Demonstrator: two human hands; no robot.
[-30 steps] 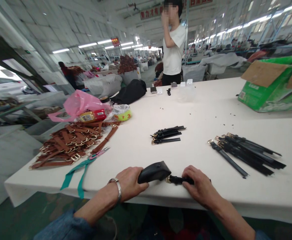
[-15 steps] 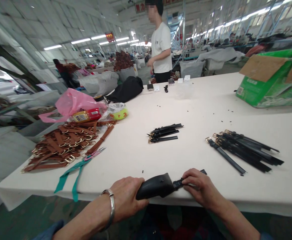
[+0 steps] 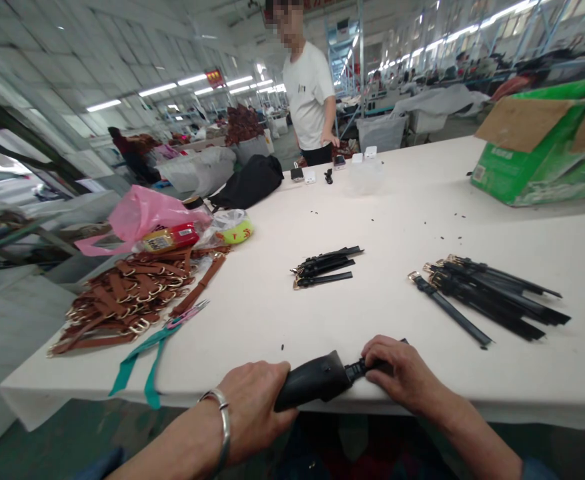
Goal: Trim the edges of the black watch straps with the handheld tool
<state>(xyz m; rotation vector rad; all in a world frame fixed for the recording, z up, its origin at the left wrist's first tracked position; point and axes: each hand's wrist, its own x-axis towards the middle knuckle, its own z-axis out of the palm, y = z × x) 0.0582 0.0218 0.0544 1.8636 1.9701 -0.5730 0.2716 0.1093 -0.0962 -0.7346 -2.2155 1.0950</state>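
Observation:
My left hand (image 3: 257, 403), with a silver bangle at the wrist, is wrapped round a smooth black curved leather-like piece (image 3: 315, 381) at the table's front edge. From that piece's right end a narrow black strap (image 3: 356, 369) sticks out. My right hand (image 3: 397, 373) pinches this strap between thumb and fingers, and part of it is hidden behind them. Beyond my hands lies a small bundle of black straps with gold buckles (image 3: 325, 267). Farther right is a larger pile of black buckled straps (image 3: 492, 297), with a single black strap (image 3: 449, 310) beside it.
Brown buckled straps (image 3: 122, 293) are heaped at the left, near scissors (image 3: 187, 315) with a teal ribbon (image 3: 139, 363). Behind them are a pink bag (image 3: 145, 210) and a black bag (image 3: 252, 183). A green carton (image 3: 532, 160) stands at the right. Across the pale table (image 3: 252, 300) stands a person (image 3: 309, 93).
Both hands keep hold of the black piece and strap, and the right fingers have shifted slightly on the strap. The person across the table has turned and lowered a hand toward the tabletop.

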